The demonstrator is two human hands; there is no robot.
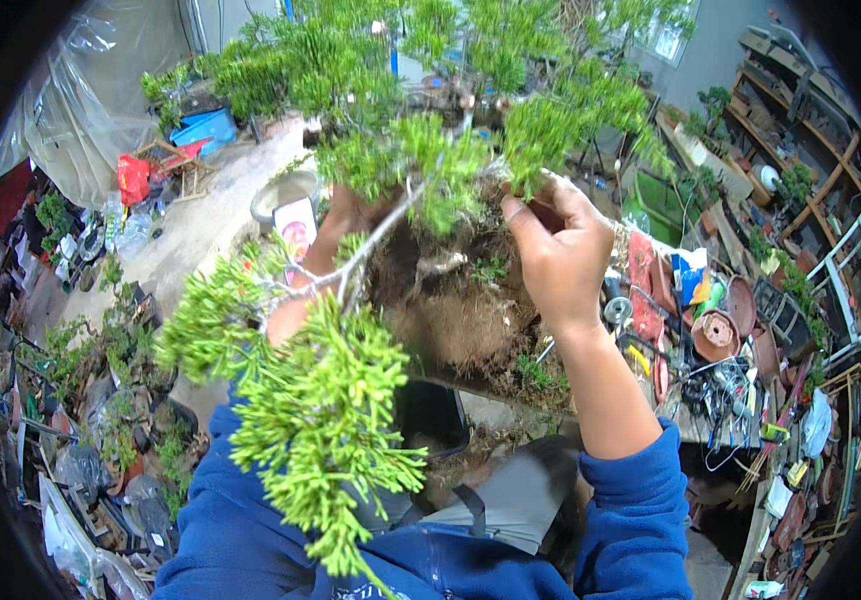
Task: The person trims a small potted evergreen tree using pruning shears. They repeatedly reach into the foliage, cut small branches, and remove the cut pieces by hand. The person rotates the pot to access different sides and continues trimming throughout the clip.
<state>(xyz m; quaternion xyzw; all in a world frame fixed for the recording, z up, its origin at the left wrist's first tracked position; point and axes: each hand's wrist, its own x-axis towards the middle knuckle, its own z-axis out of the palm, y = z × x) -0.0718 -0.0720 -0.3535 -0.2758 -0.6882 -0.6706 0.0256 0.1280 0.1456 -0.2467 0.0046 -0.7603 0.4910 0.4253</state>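
Observation:
A small juniper tree (431, 165) with bright green foliage stands in front of me, its bare soil and root ball (461, 325) below the branches. One pale branch (376, 240) reaches toward me and ends in a large tuft of foliage (326, 420). My right hand (566, 245) is at the right of the upper root ball, thumb and fingers curled together beside the foliage; what they grip is hidden. On the other side, my left hand (356, 212) reaches behind the branch against the soil. Foliage and blur cover its fingers.
Clay pots (716, 335) and hand tools (731, 390) crowd a bench to the right. A round basin (286, 195) lies beyond my left arm. Potted plants (121, 400) fill the left side. A dark tray-like object (431, 418) is below the root ball. Wooden shelves (801, 130) stand far right.

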